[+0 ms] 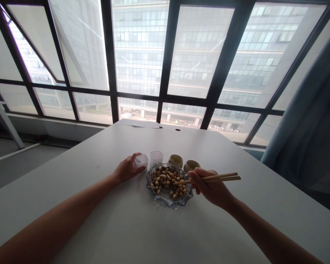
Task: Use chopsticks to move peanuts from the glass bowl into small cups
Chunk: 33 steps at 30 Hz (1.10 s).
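Note:
My left hand (128,168) is closed around the side of a translucent plastic cup (142,160) that stands on the table. A second such cup (156,157) is just to its right. My right hand (209,185) grips a pair of wooden chopsticks (221,177), their tips down among the nuts in a scalloped glass bowl (165,201). Peanuts and rounder nuts, perhaps pistachios, make up the heap of nuts (165,177); whether the tips pinch one I cannot tell. Behind the bowl sit two small olive-coloured cups (176,160), the right one partly hidden by my right hand.
The white table (112,227) runs forward to a wide dark-framed window (139,47). Papers (140,124) and two dark round holes lie near its far edge. A blue-grey curtain (305,110) hangs on the right.

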{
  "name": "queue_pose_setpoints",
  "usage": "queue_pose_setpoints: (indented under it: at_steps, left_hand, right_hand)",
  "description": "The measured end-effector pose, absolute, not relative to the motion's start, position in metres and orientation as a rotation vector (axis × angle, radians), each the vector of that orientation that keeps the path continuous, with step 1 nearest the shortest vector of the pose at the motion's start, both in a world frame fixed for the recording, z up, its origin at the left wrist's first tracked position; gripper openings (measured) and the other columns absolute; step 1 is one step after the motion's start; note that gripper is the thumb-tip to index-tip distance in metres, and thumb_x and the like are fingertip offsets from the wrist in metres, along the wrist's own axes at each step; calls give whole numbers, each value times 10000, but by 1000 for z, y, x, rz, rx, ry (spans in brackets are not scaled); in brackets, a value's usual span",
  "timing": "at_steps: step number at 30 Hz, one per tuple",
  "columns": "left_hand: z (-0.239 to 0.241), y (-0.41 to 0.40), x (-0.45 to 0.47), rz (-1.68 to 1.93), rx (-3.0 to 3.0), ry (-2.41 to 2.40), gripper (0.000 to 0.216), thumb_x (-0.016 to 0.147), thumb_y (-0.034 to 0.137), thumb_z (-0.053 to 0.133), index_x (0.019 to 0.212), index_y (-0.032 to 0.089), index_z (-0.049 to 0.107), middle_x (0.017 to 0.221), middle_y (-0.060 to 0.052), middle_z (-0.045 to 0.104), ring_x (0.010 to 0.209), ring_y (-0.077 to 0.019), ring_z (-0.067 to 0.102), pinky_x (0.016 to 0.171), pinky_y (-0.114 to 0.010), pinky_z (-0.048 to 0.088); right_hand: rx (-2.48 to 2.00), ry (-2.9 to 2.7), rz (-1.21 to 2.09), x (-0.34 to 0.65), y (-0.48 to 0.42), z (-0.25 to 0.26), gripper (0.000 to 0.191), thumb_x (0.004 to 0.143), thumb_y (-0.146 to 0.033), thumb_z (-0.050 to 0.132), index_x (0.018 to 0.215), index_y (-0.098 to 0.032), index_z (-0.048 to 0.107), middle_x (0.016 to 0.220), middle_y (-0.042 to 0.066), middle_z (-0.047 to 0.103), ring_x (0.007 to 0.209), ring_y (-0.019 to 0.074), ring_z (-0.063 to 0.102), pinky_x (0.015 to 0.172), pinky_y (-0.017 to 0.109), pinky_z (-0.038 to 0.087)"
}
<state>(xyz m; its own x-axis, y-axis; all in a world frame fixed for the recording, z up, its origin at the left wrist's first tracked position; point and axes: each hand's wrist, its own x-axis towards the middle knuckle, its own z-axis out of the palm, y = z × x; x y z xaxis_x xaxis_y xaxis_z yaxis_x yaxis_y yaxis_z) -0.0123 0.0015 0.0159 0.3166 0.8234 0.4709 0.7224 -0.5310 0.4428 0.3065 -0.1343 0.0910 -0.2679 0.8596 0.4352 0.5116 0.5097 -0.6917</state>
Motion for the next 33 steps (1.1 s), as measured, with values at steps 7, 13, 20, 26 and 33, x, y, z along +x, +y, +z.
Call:
queue_pose_setpoints:
  at_steps: [7,13,20,26,33]
  left_hand:
    - [17,0,-12,982,2427,1438,695,796,608,594,1331,178,491,1213,-169,671,1056,-322,661,912,-454,518]
    - [16,1,-13,983,2446,1432,692,801,607,592,1330,173,490,1200,-169,675,1035,-309,671,915,-444,523]
    - [18,0,-12,971,2423,1423,685,800,605,596,1334,192,480,1237,-166,662,1084,-318,653,940,-459,508]
    - [15,2,-13,996,2423,1436,676,791,601,608,1326,204,494,1213,-155,677,1069,-319,665,917,-456,521]
    - [16,1,-13,1002,2422,1429,676,788,599,609,1321,200,498,1204,-153,681,1067,-318,667,918,-454,523]
  right_hand:
    - [-1137,-1915,531,309,-132,88,517,939,-600,498,607,-204,531,501,14,599,401,131,573,384,225,414]
    - [-1131,-1906,448,307,-133,85,530,936,-621,486,618,-201,550,476,19,585,407,141,558,394,242,401]
    - [-1139,-1879,456,303,-133,83,541,942,-620,476,593,-210,532,484,15,575,416,136,538,394,247,398]
    - [-1167,-1762,565,300,-130,78,534,928,-641,484,625,-205,543,487,0,568,386,123,533,370,229,400]
    - [-1155,-1774,594,307,-130,83,552,919,-658,478,630,-194,555,484,1,579,348,114,527,327,213,379]
